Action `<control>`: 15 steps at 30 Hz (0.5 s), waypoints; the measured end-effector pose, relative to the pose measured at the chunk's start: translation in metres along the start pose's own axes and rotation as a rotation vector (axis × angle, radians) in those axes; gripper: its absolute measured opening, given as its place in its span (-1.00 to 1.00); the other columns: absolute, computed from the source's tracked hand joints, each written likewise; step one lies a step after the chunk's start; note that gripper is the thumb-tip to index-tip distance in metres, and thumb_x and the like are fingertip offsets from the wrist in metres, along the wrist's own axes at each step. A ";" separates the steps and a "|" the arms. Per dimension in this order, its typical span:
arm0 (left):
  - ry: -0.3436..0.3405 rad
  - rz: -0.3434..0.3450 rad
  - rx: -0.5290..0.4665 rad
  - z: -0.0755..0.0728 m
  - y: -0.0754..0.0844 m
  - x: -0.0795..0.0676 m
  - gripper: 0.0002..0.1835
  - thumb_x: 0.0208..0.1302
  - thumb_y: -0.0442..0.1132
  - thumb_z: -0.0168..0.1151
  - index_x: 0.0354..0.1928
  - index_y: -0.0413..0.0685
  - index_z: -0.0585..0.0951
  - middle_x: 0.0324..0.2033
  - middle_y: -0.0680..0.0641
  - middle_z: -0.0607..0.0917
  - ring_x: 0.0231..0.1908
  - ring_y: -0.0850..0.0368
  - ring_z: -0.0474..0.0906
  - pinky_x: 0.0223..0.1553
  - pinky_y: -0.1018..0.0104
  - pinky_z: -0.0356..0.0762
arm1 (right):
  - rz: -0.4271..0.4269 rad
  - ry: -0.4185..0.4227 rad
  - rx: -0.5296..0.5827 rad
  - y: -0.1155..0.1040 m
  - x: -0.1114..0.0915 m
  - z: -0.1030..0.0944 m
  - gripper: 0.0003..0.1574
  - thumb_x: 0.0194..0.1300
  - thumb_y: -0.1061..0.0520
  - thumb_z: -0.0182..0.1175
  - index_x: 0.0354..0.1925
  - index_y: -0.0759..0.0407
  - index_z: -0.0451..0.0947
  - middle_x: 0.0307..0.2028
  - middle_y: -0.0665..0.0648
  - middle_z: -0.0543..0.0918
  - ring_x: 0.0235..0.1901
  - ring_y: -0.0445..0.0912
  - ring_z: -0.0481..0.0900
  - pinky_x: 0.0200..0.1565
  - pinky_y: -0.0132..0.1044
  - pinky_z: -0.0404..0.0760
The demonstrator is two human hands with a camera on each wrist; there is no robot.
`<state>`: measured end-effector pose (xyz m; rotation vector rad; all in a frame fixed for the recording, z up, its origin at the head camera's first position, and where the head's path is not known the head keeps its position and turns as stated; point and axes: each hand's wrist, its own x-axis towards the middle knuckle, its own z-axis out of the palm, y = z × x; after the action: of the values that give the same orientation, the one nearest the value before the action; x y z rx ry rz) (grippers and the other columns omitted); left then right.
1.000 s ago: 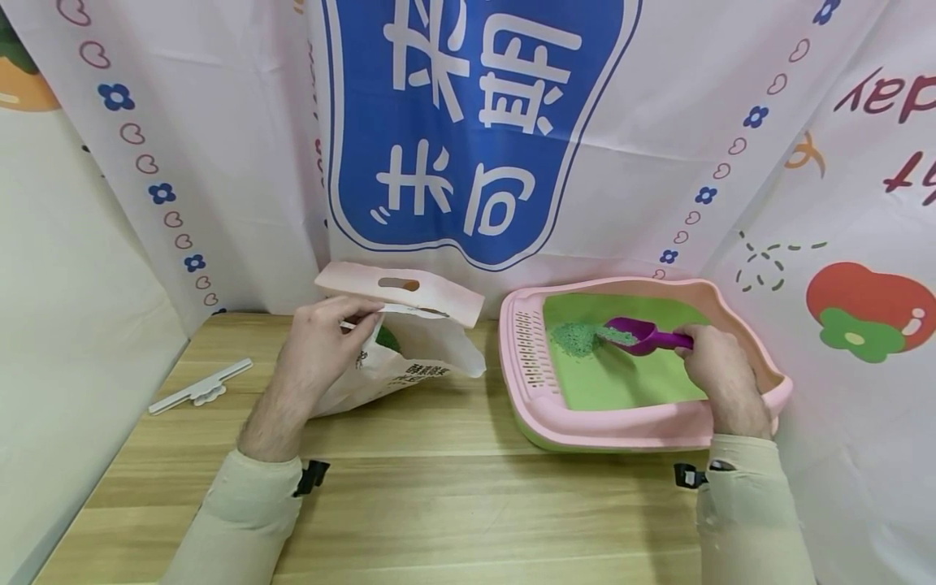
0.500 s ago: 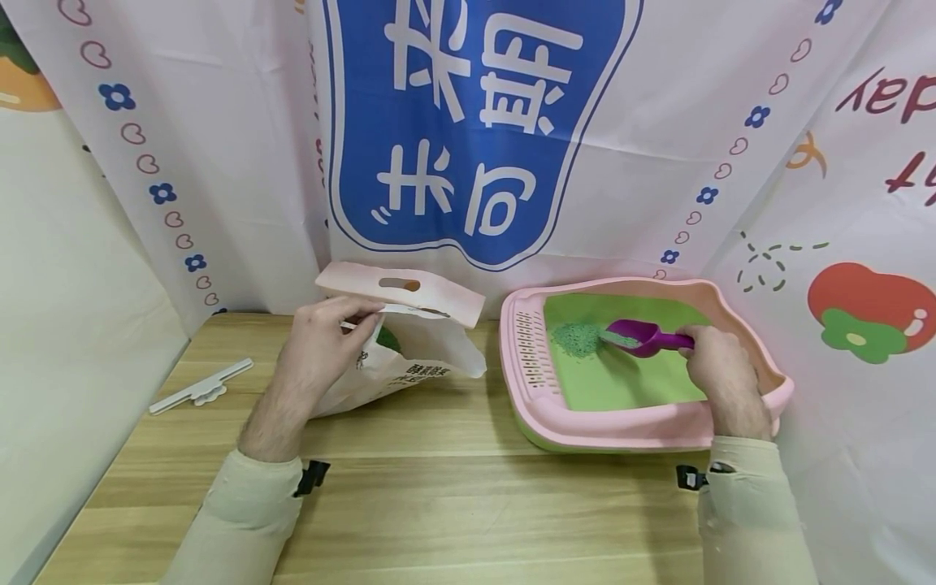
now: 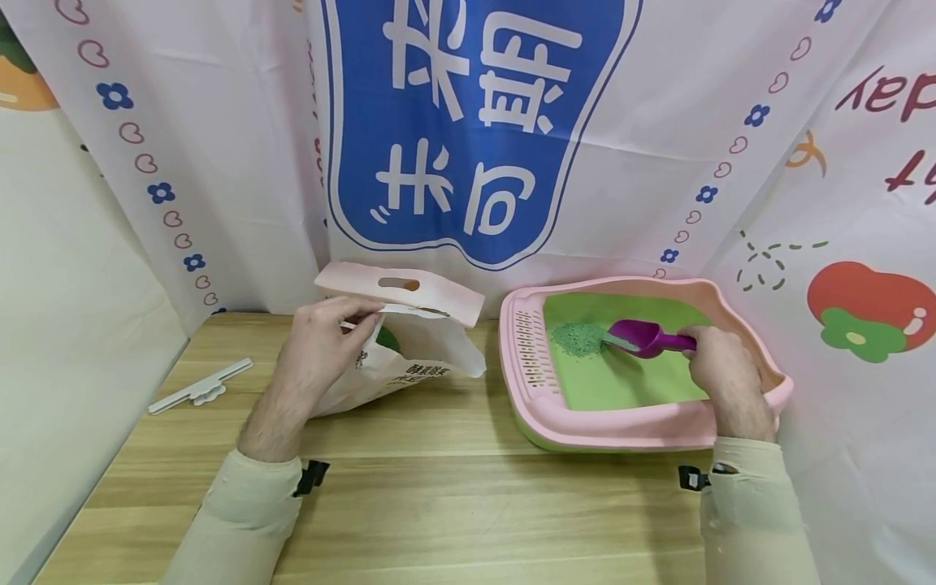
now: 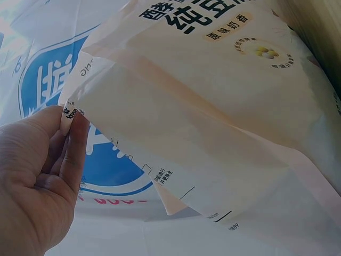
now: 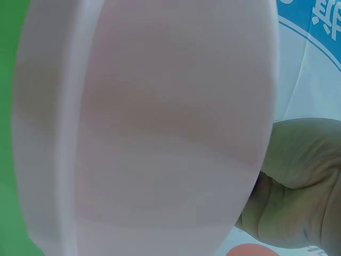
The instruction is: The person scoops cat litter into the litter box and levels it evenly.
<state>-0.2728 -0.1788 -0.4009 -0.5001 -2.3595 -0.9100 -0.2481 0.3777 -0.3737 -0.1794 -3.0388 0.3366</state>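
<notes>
My left hand (image 3: 325, 337) pinches the top edge of a white printed bag (image 3: 409, 345) between thumb and fingers, and the bag's mouth gapes. Something green shows inside it. In the left wrist view the pinched corner of the bag (image 4: 176, 106) is plain. My right hand (image 3: 722, 366) grips the handle of a purple scoop (image 3: 639, 337) over a litter box (image 3: 621, 426) with a pink rim and green base. Green litter pellets (image 3: 578, 339) lie in a small pile at its left, right by the scoop's lip. The pink rim (image 5: 170, 117) hides the scoop in the right wrist view.
A white sealing clip (image 3: 201, 387) lies at the left of the wooden table (image 3: 468, 504). The bag's handle flap (image 3: 402, 291) leans back towards the printed curtain (image 3: 241, 162). The litter box stands close to the right-hand curtain.
The purple scoop has shifted slightly right with my right hand, and less litter shows in it. My left hand and the bag have stayed in place.
</notes>
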 end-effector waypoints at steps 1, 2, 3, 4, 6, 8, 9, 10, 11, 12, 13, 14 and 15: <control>0.000 0.001 0.000 0.000 0.000 0.000 -0.80 0.38 -0.27 0.44 -0.01 0.07 0.83 -0.08 -0.03 0.88 -0.16 0.10 0.83 -0.17 0.17 0.85 | 0.004 -0.003 0.000 0.000 0.000 0.000 -0.62 0.49 0.25 0.19 0.22 0.20 0.64 0.00 0.48 0.74 -0.17 0.34 0.67 -0.33 0.06 0.58; 0.001 0.001 0.000 0.000 0.000 0.000 -0.80 0.37 -0.27 0.44 -0.01 0.07 0.83 -0.08 -0.03 0.88 -0.16 0.10 0.83 -0.17 0.17 0.85 | 0.007 -0.006 0.000 0.001 0.000 0.000 -0.62 0.50 0.25 0.19 0.23 0.19 0.63 0.01 0.48 0.74 -0.16 0.34 0.67 -0.33 0.07 0.58; 0.002 0.002 0.000 0.000 0.000 0.000 -0.80 0.37 -0.27 0.44 -0.01 0.07 0.83 -0.08 -0.03 0.88 -0.17 0.10 0.83 -0.17 0.17 0.85 | 0.010 -0.006 0.000 0.001 0.000 0.000 -0.61 0.50 0.25 0.19 0.23 0.19 0.63 0.01 0.48 0.73 -0.16 0.34 0.67 -0.34 0.06 0.58; 0.003 0.003 -0.001 0.000 0.000 0.000 -0.81 0.37 -0.27 0.44 -0.01 0.06 0.83 -0.08 -0.03 0.88 -0.17 0.10 0.83 -0.17 0.17 0.85 | 0.009 -0.005 -0.001 0.001 0.001 0.000 -0.61 0.50 0.25 0.19 0.23 0.19 0.63 0.01 0.48 0.73 -0.15 0.35 0.67 -0.33 0.07 0.58; 0.004 0.006 0.001 0.001 0.000 0.000 -0.81 0.37 -0.27 0.44 -0.01 0.06 0.83 -0.07 -0.04 0.88 -0.16 0.10 0.83 -0.17 0.17 0.85 | 0.006 0.001 -0.004 0.001 0.001 -0.001 -0.62 0.49 0.25 0.19 0.22 0.19 0.64 0.00 0.48 0.74 -0.16 0.34 0.67 -0.32 0.08 0.58; 0.005 0.007 0.002 0.001 0.000 0.000 -0.80 0.37 -0.27 0.44 -0.01 0.06 0.83 -0.07 -0.04 0.88 -0.15 0.10 0.83 -0.17 0.17 0.85 | 0.002 0.007 -0.006 0.001 0.001 -0.001 -0.63 0.49 0.25 0.19 0.21 0.19 0.65 -0.01 0.47 0.75 -0.17 0.34 0.68 -0.33 0.07 0.58; 0.005 0.008 0.003 0.001 0.000 0.000 -0.80 0.37 -0.27 0.44 -0.01 0.06 0.83 -0.06 -0.04 0.88 -0.15 0.10 0.83 -0.17 0.17 0.85 | -0.001 0.010 -0.009 0.001 0.001 -0.002 -0.63 0.48 0.25 0.20 0.20 0.20 0.65 -0.02 0.47 0.75 -0.18 0.33 0.68 -0.33 0.06 0.58; 0.004 0.008 0.004 0.001 0.000 0.000 -0.80 0.38 -0.27 0.44 -0.01 0.06 0.83 -0.06 -0.04 0.88 -0.15 0.10 0.83 -0.17 0.17 0.85 | -0.003 0.010 -0.010 0.001 0.002 -0.002 -0.63 0.48 0.25 0.20 0.20 0.20 0.65 -0.03 0.47 0.75 -0.20 0.32 0.67 -0.34 0.05 0.57; 0.004 0.008 0.004 0.001 0.000 0.000 -0.80 0.37 -0.27 0.44 -0.01 0.06 0.83 -0.06 -0.04 0.88 -0.14 0.10 0.83 -0.16 0.17 0.85 | -0.004 0.011 -0.010 0.001 0.002 -0.003 -0.63 0.48 0.24 0.20 0.20 0.20 0.65 -0.04 0.47 0.75 -0.22 0.31 0.67 -0.35 0.04 0.57; 0.004 0.009 0.004 0.001 0.000 0.000 -0.80 0.37 -0.27 0.44 -0.01 0.06 0.83 -0.06 -0.04 0.88 -0.14 0.10 0.83 -0.16 0.17 0.85 | -0.005 0.011 -0.012 0.001 0.002 -0.003 -0.63 0.49 0.24 0.20 0.20 0.20 0.65 -0.04 0.47 0.76 -0.23 0.29 0.67 -0.36 0.02 0.57; 0.003 0.008 0.005 0.001 0.000 0.000 -0.80 0.37 -0.27 0.44 -0.01 0.06 0.83 -0.06 -0.03 0.88 -0.14 0.10 0.83 -0.16 0.17 0.85 | -0.006 0.012 -0.012 0.001 0.002 -0.003 -0.64 0.49 0.24 0.20 0.20 0.20 0.65 -0.05 0.46 0.76 -0.25 0.28 0.66 -0.37 0.00 0.56; 0.003 0.008 0.005 0.002 0.000 0.000 -0.80 0.37 -0.27 0.44 -0.01 0.06 0.83 -0.06 -0.03 0.88 -0.14 0.10 0.83 -0.16 0.17 0.85 | -0.007 0.014 -0.012 0.000 0.001 -0.003 -0.64 0.50 0.23 0.19 0.20 0.20 0.65 -0.04 0.46 0.76 -0.25 0.26 0.66 -0.38 -0.01 0.56; 0.002 0.008 0.004 0.002 0.000 0.000 -0.80 0.37 -0.27 0.44 -0.01 0.06 0.83 -0.06 -0.03 0.88 -0.14 0.10 0.83 -0.16 0.17 0.85 | -0.008 0.016 -0.011 -0.001 0.001 -0.004 -0.64 0.50 0.23 0.19 0.21 0.19 0.65 -0.04 0.46 0.76 -0.26 0.25 0.66 -0.38 -0.02 0.55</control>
<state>-0.2735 -0.1778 -0.4020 -0.5058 -2.3554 -0.9013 -0.2487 0.3781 -0.3699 -0.1693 -3.0252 0.3168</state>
